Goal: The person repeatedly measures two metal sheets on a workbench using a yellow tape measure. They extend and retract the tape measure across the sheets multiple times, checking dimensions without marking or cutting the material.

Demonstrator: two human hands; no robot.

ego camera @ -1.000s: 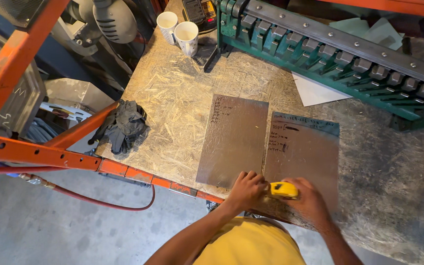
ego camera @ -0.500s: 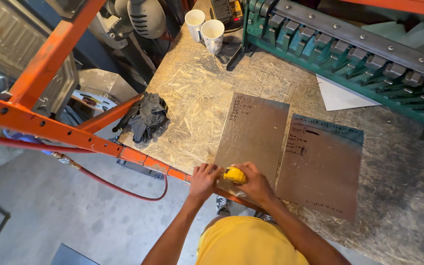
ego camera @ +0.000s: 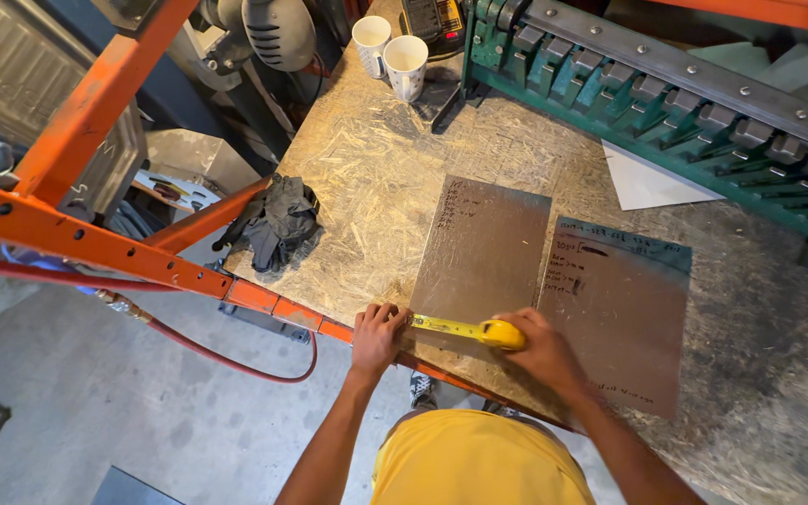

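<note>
My left hand (ego camera: 378, 339) pinches the end of a yellow tape measure's blade at the near left corner of a grey metal sheet (ego camera: 488, 245). My right hand (ego camera: 542, 353) grips the yellow tape measure (ego camera: 499, 333) case near the sheet's near right corner. The blade is stretched between both hands along the sheet's near edge. A second metal sheet (ego camera: 624, 309) with handwritten marks lies just to the right, touching or nearly touching the first.
The chipboard workbench (ego camera: 367, 168) carries two white mugs (ego camera: 390, 51) at the back, dark crumpled gloves (ego camera: 278, 223) at the left edge, and a green metal bending brake (ego camera: 666, 103) across the back. Orange rack beams (ego camera: 95, 234) and a red hose (ego camera: 208, 351) run on the left.
My hands moved apart: the left went to the sheet's left corner with the blade's end, and the tape is now drawn out between them. The camera view shifted left.
</note>
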